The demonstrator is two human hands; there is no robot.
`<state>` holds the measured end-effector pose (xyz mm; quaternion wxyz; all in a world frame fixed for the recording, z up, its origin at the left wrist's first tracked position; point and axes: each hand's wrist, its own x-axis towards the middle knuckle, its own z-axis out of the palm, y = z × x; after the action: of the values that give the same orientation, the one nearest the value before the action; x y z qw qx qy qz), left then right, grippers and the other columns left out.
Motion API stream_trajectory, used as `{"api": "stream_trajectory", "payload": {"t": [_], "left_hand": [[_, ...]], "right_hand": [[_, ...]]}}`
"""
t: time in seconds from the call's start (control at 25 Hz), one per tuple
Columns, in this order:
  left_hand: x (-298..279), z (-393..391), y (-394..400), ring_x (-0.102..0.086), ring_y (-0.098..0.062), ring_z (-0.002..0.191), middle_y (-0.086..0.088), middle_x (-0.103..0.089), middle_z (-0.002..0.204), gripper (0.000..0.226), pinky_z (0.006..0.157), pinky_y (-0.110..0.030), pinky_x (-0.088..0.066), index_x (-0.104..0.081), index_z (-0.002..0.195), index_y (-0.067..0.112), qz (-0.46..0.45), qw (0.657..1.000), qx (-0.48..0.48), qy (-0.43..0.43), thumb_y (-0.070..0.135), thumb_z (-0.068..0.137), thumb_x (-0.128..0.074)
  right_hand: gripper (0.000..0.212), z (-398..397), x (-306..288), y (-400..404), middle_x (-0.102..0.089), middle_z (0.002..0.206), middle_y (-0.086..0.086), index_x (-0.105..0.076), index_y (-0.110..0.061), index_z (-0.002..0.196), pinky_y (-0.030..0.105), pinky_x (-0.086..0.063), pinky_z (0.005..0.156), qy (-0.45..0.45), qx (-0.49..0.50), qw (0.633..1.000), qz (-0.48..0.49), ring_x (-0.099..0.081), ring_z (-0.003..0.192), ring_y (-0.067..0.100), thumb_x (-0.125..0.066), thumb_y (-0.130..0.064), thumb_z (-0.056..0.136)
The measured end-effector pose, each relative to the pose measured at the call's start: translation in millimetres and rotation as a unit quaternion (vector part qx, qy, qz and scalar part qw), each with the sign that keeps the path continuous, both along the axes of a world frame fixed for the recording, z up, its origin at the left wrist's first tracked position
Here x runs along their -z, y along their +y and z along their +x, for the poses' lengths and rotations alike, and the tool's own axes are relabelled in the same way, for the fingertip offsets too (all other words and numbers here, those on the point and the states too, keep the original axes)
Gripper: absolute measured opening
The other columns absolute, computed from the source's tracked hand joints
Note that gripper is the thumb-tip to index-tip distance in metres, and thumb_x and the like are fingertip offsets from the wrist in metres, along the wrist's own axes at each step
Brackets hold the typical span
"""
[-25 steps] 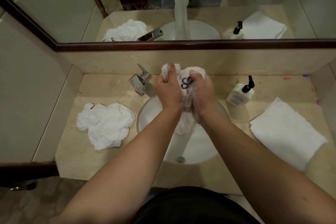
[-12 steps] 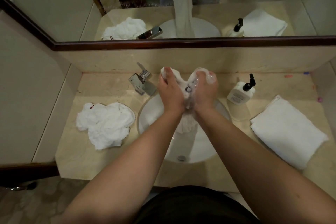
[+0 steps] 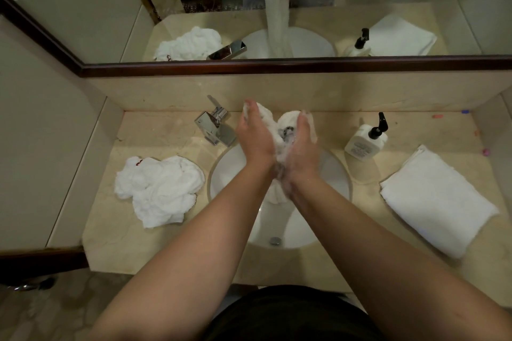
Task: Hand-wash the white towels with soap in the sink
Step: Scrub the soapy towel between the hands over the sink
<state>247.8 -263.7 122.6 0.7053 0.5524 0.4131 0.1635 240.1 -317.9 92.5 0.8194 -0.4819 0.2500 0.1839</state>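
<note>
White basin (image 3: 327,219) sits nearest, sunk in the beige marble counter (image 3: 138,243), drain (image 3: 274,241) at its near edge, no standing water I can make out. Above the bowl both forearms reach in. Left hand (image 3: 256,141) and right hand (image 3: 303,147) are pressed toward each other, heels almost meeting, fingers curled up around a bunched white towel (image 3: 279,130) sandwiched between the palms. Towel is held over the sink, clear of the counter; its tail hangs down below the wrists toward the bowl. Suds show on the right hand and at the wrists. A dark mark, maybe a logo, shows on the cloth between the hands; too small to read.

Left on the counter, a crumpled white towel (image 3: 159,188), well apart from the hands. Right, a folded white towel (image 3: 437,202), flat. Farther back, the chrome faucet (image 3: 214,127) just left of the hands, not running as far as I can tell. Soap pump bottle (image 3: 365,138) far right of the basin. Mirror (image 3: 277,8) behind.

Step, by my read: lathering and rubbing the soaped towel. Next calls for more scrubbing along its hanging length, then water from the faucet to rinse. Folded towel looks undone.
</note>
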Motion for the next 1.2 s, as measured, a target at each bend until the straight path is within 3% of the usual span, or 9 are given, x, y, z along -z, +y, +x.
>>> {"api": "stream_trajectory", "payload": {"t": [0.16,0.4,0.6,0.72,0.8,0.88,1.04,1.12,1.2], "left_hand": [[15.0,-11.9,-14.8,-0.061,-0.013,0.109,0.005,-0.065,0.113,0.050,0.089,-0.025,-0.049,-0.061,0.125,0.021,-0.029,0.996,0.080,-0.036,0.060,0.096,-0.048],[7.2,-1.2,-9.7,-0.066,-0.021,0.097,-0.004,-0.068,0.100,0.053,0.086,-0.033,-0.055,-0.066,0.102,0.011,-0.062,0.998,-0.033,-0.003,0.060,0.097,-0.047],[17.2,4.4,1.7,-0.062,-0.031,0.117,-0.013,-0.063,0.130,0.102,0.103,-0.049,-0.049,-0.060,0.131,0.009,-0.143,0.988,-0.010,0.054,0.089,0.069,-0.050],[20.1,-3.8,-11.7,-0.068,-0.021,0.094,-0.004,-0.073,0.093,0.073,0.090,-0.036,-0.053,-0.069,0.095,0.008,-0.104,0.990,0.074,0.052,0.078,0.081,-0.052],[14.4,-1.8,-13.6,-0.065,-0.015,0.076,0.002,-0.068,0.073,0.052,0.081,-0.036,-0.054,-0.065,0.078,0.014,-0.073,0.993,0.064,0.074,0.064,0.092,-0.054],[19.9,2.8,-0.7,-0.069,-0.020,0.082,-0.004,-0.072,0.085,0.064,0.086,-0.041,-0.057,-0.068,0.092,0.012,-0.100,0.991,0.026,0.089,0.074,0.082,-0.058],[32.9,-4.6,3.0,-0.070,-0.027,0.096,-0.010,-0.072,0.106,0.118,0.084,-0.039,-0.056,-0.061,0.133,0.009,-0.187,0.970,0.100,0.118,0.094,0.051,-0.059],[30.5,-8.0,0.5,-0.068,-0.026,0.102,-0.010,-0.071,0.114,0.091,0.091,-0.041,-0.055,-0.064,0.127,0.011,-0.130,0.977,0.125,0.117,0.085,0.073,-0.054],[29.1,-4.6,14.3,-0.071,-0.023,0.090,-0.011,-0.074,0.105,0.071,0.082,-0.037,-0.058,-0.070,0.111,0.011,-0.122,0.980,0.124,0.095,0.075,0.082,-0.057]], "right_hand": [[0.020,25.2,-18.9,-9.4,-0.068,0.080,-0.004,-0.066,-0.023,0.088,0.031,-0.055,0.078,-0.074,0.070,0.988,-0.116,-0.066,0.077,0.012,-0.055,-0.037,0.098],[0.031,18.5,-24.5,-12.7,-0.058,0.065,-0.013,-0.061,-0.038,0.078,0.025,-0.047,0.061,-0.206,-0.087,0.939,-0.261,-0.055,0.062,0.004,-0.043,-0.040,0.104],[0.050,14.2,-22.5,-16.3,-0.044,0.050,-0.004,-0.044,-0.024,0.055,0.029,-0.036,0.050,-0.269,-0.154,0.895,-0.320,-0.040,0.046,0.009,-0.041,-0.038,0.103],[0.047,40.1,-23.0,-15.9,-0.047,0.052,-0.002,-0.046,-0.026,0.056,0.039,-0.043,0.057,-0.269,-0.125,0.879,-0.374,-0.044,0.049,0.013,-0.043,-0.035,0.103],[0.039,41.2,-21.6,-15.2,-0.061,0.065,0.005,-0.065,-0.022,0.073,0.045,-0.052,0.070,-0.244,-0.119,0.889,-0.368,-0.057,0.061,0.020,-0.044,-0.035,0.103],[0.039,21.7,-19.9,-13.5,-0.069,0.076,0.012,-0.072,-0.013,0.088,0.042,-0.052,0.073,-0.252,-0.150,0.887,-0.355,-0.063,0.067,0.021,-0.044,-0.035,0.104],[0.042,16.4,-12.6,-12.0,-0.054,0.055,-0.010,-0.065,-0.025,0.074,0.032,-0.044,0.056,-0.264,-0.193,0.876,-0.356,-0.052,0.052,0.006,-0.042,-0.047,0.102],[0.046,33.5,-6.5,-8.1,-0.057,0.059,-0.008,-0.064,-0.023,0.075,0.038,-0.050,0.062,-0.207,-0.145,0.898,-0.361,-0.056,0.058,0.009,-0.039,-0.053,0.098],[0.042,17.9,-10.7,2.5,-0.064,0.070,-0.007,-0.071,-0.020,0.100,0.039,-0.056,0.072,-0.197,-0.144,0.901,-0.358,-0.064,0.069,0.009,-0.039,-0.048,0.102]]}}
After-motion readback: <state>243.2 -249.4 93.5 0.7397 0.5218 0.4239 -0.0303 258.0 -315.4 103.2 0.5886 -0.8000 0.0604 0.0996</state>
